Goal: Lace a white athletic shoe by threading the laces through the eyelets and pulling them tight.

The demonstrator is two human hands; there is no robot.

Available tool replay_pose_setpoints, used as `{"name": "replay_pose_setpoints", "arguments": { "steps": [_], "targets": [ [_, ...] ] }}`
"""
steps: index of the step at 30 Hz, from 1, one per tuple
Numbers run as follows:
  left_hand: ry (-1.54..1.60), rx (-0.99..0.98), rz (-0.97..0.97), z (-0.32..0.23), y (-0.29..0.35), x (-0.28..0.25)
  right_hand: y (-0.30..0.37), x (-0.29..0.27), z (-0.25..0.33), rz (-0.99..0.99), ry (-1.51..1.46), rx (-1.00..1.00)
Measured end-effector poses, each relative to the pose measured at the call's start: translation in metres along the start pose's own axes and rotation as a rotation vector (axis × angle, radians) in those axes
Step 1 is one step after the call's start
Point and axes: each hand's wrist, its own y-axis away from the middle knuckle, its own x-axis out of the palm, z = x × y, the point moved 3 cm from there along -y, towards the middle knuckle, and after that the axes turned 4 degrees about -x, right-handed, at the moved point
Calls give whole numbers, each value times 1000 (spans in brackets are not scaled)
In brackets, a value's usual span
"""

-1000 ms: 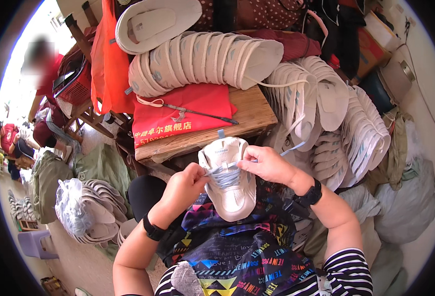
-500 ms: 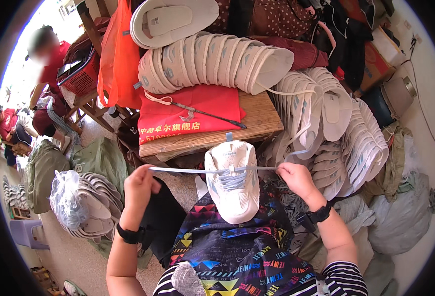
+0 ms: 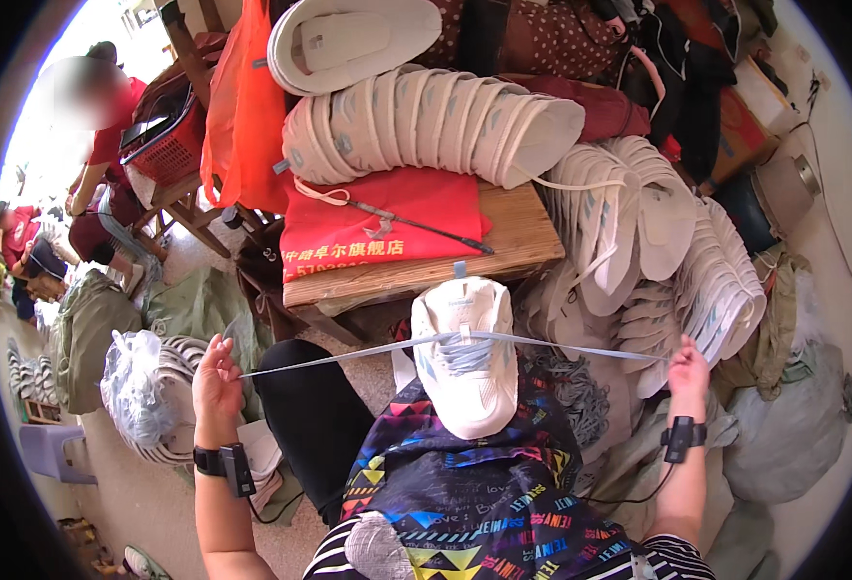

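A white sneaker [image 3: 466, 387] rests upright at my lap with its toe toward me and grey-blue lacing across its tongue. From its top eyelets a grey-blue shoelace [image 3: 580, 347] stretches out to both sides. My left hand [image 3: 217, 375] is closed on one end, out to the left past my knee. Far to the right, my right hand [image 3: 687, 369] pinches the other end. The lace is pulled nearly straight and sags slightly toward each hand. A patterned dark apron [image 3: 464, 483] covers my lap beneath the shoe.
A wooden bench [image 3: 518, 227] ahead bears a red bag [image 3: 377, 227], a thin hook-tipped rod [image 3: 426, 228] and a row of nested shoe uppers [image 3: 426, 126]. More stacked uppers [image 3: 721, 271] stand at right. Bagged pieces [image 3: 141, 387] lie at left. Other people sit farther left.
Both hands have moved outward and a little toward me, drawing longer lengths of lace from the shoe. The whole view has shifted slightly.
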Motion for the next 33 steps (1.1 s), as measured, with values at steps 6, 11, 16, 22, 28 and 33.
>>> {"name": "replay_pose_setpoints", "arguments": {
  "steps": [6,11,16,22,28,33],
  "targets": [
    [-327,355,-62,-7,14,-22,54,57,-6,-125,549,-158],
    [-524,451,175,12,53,67,146,199,-67,577,701,-79],
    [-618,294,531,81,87,161,183,267,-129,908,712,56],
    [-572,145,620,140,100,191,199,290,-142,1011,966,-69],
    [-743,93,666,143,108,190,216,319,-121,1138,1418,-754],
    [-905,23,621,134,114,193,234,331,-125,1257,1565,-1361]
  ]
}}
